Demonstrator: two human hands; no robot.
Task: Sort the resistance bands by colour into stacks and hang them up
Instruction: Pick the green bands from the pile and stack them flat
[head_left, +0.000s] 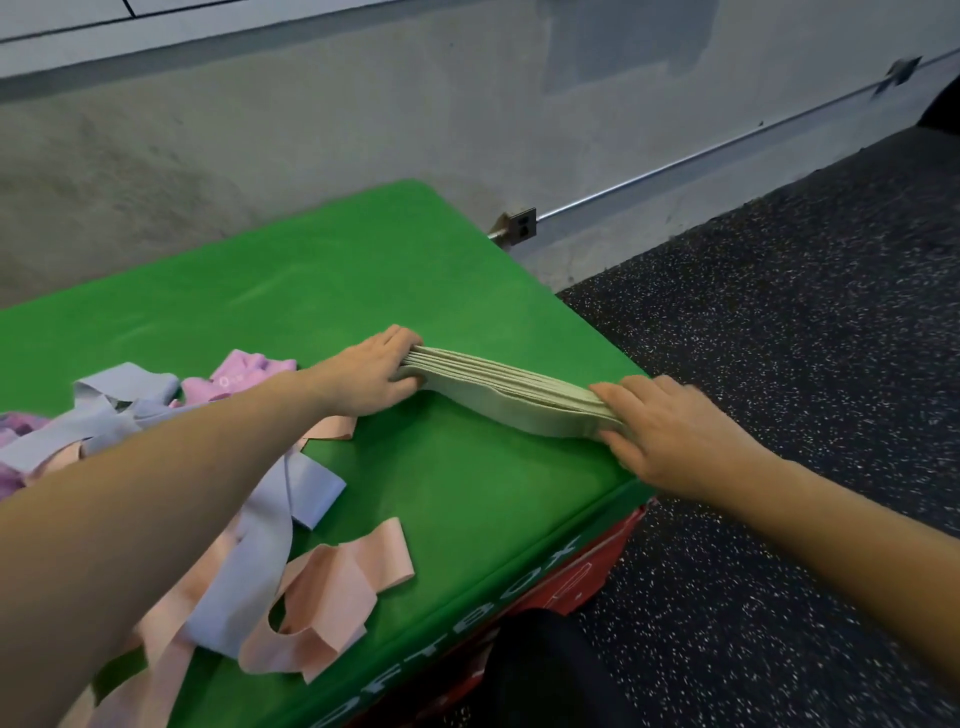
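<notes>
A stack of several pale green resistance bands (506, 392) lies on the green soft box (467, 493) near its right edge. My left hand (371, 371) grips the stack's left end, fingers curled round it. My right hand (670, 431) holds the right end, fingers over the top and thumb below. To the left lies a loose pile: lavender bands (260, 525), peach bands (332, 597) and pink bands (244, 374), tangled together and partly hidden under my left forearm.
The green box sits on a red box (587, 571) against a grey concrete wall (311, 130). Dark speckled rubber floor (779, 338) spreads to the right. A wall socket (522, 226) and a metal conduit (701, 150) run along the wall.
</notes>
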